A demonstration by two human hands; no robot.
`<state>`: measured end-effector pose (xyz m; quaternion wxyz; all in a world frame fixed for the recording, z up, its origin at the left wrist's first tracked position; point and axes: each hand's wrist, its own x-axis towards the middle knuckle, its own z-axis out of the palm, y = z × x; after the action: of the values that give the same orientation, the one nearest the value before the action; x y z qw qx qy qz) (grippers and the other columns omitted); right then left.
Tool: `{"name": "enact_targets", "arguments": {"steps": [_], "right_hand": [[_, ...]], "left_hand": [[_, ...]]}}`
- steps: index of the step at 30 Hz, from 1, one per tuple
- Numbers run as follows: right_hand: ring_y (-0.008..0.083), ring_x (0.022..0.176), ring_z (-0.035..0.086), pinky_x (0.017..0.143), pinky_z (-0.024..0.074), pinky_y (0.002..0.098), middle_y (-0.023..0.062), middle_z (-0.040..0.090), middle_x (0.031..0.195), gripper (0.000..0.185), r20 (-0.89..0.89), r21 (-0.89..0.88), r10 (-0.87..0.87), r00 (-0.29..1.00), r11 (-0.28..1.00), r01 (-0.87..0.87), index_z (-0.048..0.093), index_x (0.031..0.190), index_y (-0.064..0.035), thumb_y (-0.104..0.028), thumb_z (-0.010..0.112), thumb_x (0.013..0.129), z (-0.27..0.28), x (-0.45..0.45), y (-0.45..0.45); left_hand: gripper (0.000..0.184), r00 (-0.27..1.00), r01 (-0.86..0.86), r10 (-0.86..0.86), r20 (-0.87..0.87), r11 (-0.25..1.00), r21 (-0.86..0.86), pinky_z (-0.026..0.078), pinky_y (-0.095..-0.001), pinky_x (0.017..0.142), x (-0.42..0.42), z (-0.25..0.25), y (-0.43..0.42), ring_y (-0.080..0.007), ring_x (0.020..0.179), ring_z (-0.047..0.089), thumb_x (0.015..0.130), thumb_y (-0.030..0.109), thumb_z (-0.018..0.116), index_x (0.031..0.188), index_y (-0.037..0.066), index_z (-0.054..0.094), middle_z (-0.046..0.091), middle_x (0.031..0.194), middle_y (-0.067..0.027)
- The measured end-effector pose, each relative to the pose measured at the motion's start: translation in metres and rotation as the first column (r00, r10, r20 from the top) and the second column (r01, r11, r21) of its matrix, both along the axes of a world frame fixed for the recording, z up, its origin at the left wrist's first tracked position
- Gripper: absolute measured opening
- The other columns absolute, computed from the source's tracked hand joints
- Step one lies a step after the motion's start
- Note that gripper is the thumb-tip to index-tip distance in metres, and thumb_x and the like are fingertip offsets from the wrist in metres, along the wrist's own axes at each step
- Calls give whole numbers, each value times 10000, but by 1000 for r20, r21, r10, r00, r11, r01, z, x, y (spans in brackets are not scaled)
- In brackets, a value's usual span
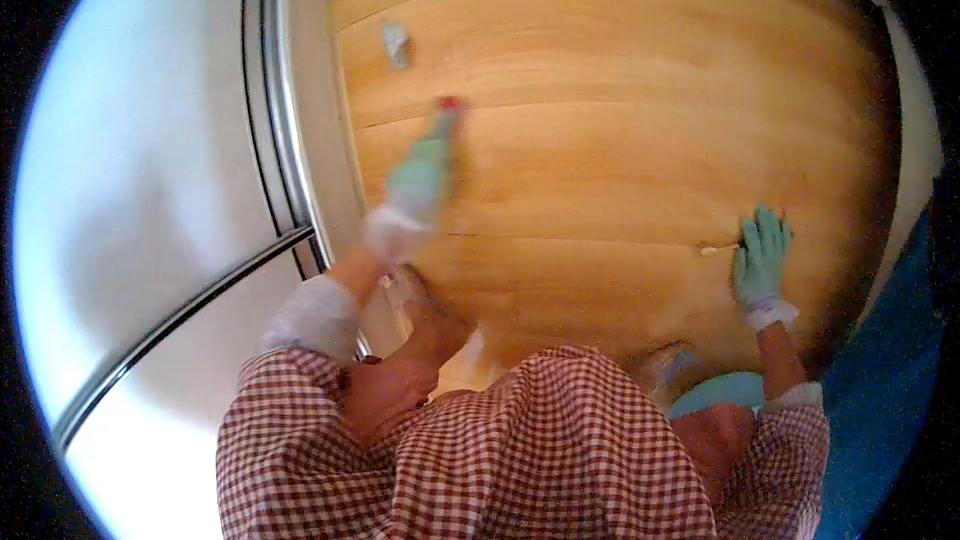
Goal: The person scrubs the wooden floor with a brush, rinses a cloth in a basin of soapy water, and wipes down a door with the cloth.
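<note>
My left hand (418, 180), in a light green glove with a white cuff, reaches forward over the wooden floor (620, 170) and is smeared by motion. A small red thing (451, 102) shows at its fingertips, too blurred to name. My right hand (763, 258), in the same kind of green glove, rests on the floor at the right with its fingers stretched out. A small pale stick-like piece (719, 249) lies beside it, its inner end close to the fingers. Ahead of my left hand lies a crumpled grey-white scrap (396, 44) on the boards.
A white cabinet or fridge front (160, 130) with a dark-edged handle strip runs along the left. Blue fabric (885, 370) hangs at the right edge. A light blue-green round object (718, 393) is near my right knee. My checked garment (530, 450) fills the bottom.
</note>
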<state>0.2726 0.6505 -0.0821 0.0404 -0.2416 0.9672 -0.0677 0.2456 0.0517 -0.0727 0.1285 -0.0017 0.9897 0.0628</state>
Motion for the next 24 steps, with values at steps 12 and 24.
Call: {"name": "enact_targets", "arguments": {"steps": [12, 24], "right_hand": [[454, 1518, 305, 1257, 129, 621, 214, 390, 1622, 462, -9, 67, 22, 1000, 998, -21, 536, 1432, -65, -275, 463, 1028, -12, 7, 12], [440, 1527, 300, 1260, 133, 621, 211, 386, 1626, 484, -9, 88, 18, 1000, 996, -17, 536, 1454, -65, -289, 466, 1030, -5, 10, 13]], "left_hand": [[521, 787, -616, 615, 49, 788, 9, 577, -424, 610, 25, 5, -97, -326, 750, 708, 1047, 137, 454, 1563, 103, 386, 700, 953, -162], [691, 713, -698, 684, 154, 713, 65, 585, -486, 722, -1, 7, -58, -373, 898, 723, 972, 109, 553, 1611, 123, 290, 696, 1058, -214]]}}
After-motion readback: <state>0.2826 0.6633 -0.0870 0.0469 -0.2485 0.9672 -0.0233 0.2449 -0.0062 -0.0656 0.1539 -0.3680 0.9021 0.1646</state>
